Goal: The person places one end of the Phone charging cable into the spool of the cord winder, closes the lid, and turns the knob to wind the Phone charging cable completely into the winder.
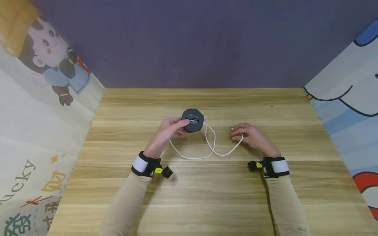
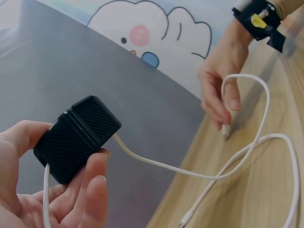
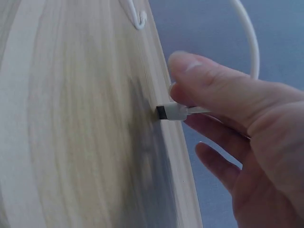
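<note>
A black, many-sided spool-like piece (image 1: 193, 120) with a textured rim is gripped between the thumb and fingers of my left hand (image 1: 170, 128). White cable (image 2: 166, 167) comes out of it on two sides; a short bit of it crosses the slot in its face. My right hand (image 1: 247, 135) pinches the cable near one end, and the USB plug (image 3: 172, 112) with its metal tip sticks out past the fingertips. Between the hands the cable hangs in loose loops. In the left wrist view, another cable end (image 2: 186, 219) shows low down.
Both hands are above a wooden tabletop (image 1: 206, 196). A dark grey-blue panel (image 1: 203, 46) stands along its far edge, with printed cartoon cloths (image 1: 38, 114) at the sides. Each wrist wears a black strap (image 1: 276, 166) with a small camera.
</note>
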### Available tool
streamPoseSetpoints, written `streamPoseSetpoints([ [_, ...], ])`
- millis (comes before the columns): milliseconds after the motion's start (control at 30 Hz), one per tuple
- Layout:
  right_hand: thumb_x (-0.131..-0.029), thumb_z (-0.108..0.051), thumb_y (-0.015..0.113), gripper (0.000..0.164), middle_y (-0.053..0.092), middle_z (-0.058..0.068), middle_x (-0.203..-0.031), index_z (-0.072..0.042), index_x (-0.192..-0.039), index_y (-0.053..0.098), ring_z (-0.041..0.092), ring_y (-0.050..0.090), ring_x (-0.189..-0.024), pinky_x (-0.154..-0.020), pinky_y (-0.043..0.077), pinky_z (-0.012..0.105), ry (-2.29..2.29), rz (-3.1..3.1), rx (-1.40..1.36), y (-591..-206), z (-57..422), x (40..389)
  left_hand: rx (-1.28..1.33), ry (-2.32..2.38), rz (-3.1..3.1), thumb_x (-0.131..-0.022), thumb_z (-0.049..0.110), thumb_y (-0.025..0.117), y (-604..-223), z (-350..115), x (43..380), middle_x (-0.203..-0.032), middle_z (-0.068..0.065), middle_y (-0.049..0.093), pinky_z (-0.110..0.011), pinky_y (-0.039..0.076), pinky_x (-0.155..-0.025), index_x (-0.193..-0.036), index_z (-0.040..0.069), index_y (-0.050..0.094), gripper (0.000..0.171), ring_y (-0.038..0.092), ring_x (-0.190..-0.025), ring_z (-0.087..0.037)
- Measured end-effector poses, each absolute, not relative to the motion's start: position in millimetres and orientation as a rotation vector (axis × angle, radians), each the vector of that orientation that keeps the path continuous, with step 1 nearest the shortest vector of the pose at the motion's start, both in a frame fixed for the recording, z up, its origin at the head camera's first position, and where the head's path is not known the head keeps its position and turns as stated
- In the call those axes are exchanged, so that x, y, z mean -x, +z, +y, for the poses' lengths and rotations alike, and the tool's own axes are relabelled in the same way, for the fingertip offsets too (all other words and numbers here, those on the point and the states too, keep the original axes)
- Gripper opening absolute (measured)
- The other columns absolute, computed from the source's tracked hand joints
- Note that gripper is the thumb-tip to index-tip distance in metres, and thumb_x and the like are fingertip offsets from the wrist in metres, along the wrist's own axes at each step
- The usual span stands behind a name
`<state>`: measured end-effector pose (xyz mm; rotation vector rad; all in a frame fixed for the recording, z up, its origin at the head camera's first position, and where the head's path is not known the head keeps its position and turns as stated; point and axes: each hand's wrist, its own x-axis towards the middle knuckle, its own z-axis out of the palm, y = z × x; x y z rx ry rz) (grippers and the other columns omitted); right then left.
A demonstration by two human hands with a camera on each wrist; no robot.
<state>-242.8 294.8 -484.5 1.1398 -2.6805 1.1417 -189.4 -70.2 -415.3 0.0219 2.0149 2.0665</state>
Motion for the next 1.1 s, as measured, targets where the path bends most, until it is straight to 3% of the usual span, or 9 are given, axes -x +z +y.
streamPoseSetpoints([
  [133, -0.083, 0.005, 0.08, 0.022, 0.072, 0.021, -0.117, -0.003, -0.104, 0.079, 0.044, 0.062, -0.115, -0.103, 0.048, 0.056, 1.065, -2.717, -1.135, -485, 295, 243, -0.029, 2.021, 2.015, -0.097, 0.027, 0.069, -420, -66, 188, -0.088, 0.0, 0.077, -0.031, 0.057, -0.074, -0.118, 0.0, 0.072, 0.035, 0.069, -0.094, -0.042],
  [233, -0.086, 0.01, 0.075, 0.024, 0.07, 0.024, -0.12, -0.001, -0.107, 0.077, 0.047, 0.061, -0.118, -0.103, 0.046, 0.063, 1.022, -2.727, -1.144, -486, 295, 244, -0.027, 2.002, 2.018, -0.096, 0.025, 0.069, -422, -62, 188, -0.087, 0.0, 0.077, -0.029, 0.057, -0.072, -0.119, -0.001, 0.072, 0.035, 0.072, -0.089, -0.035],
  [367, -0.085, 0.019, 0.067, 0.032, 0.067, 0.027, -0.124, 0.002, -0.111, 0.074, 0.049, 0.059, -0.121, -0.104, 0.045, 0.065, 0.967, -2.724, -1.167, -486, 295, 245, -0.021, 1.982, 2.009, -0.097, 0.022, 0.069, -424, -58, 188, -0.088, 0.0, 0.078, -0.03, 0.058, -0.071, -0.124, -0.004, 0.069, 0.038, 0.072, -0.079, -0.018],
  [767, -0.088, 0.025, 0.057, 0.045, 0.052, 0.024, -0.15, 0.002, -0.126, 0.069, 0.049, 0.044, -0.14, -0.114, 0.036, 0.063, 0.917, -2.841, -1.101, -487, 298, 244, -0.008, 1.929, 1.971, -0.098, 0.026, 0.069, -438, -54, 187, -0.092, -0.003, 0.077, -0.025, 0.056, -0.07, -0.121, -0.003, 0.07, 0.036, 0.07, -0.077, -0.013],
  [933, -0.089, 0.024, 0.054, 0.049, 0.054, 0.026, -0.147, 0.003, -0.131, 0.065, 0.048, 0.047, -0.138, -0.114, 0.037, 0.063, 0.916, -2.787, -1.043, -487, 298, 243, -0.015, 1.907, 1.967, -0.099, 0.026, 0.068, -443, -54, 187, -0.097, -0.006, 0.077, -0.024, 0.056, -0.068, -0.123, -0.003, 0.069, 0.038, 0.069, -0.076, -0.011],
  [1100, -0.095, 0.01, 0.059, 0.049, 0.058, 0.023, -0.143, 0.0, -0.142, 0.057, 0.043, 0.053, -0.133, -0.112, 0.041, 0.061, 0.963, -2.715, -0.969, -481, 286, 238, -0.014, 1.864, 1.984, -0.099, 0.027, 0.069, -448, -53, 187, -0.103, -0.009, 0.076, -0.026, 0.057, -0.07, -0.123, -0.001, 0.069, 0.038, 0.069, -0.078, -0.012],
])
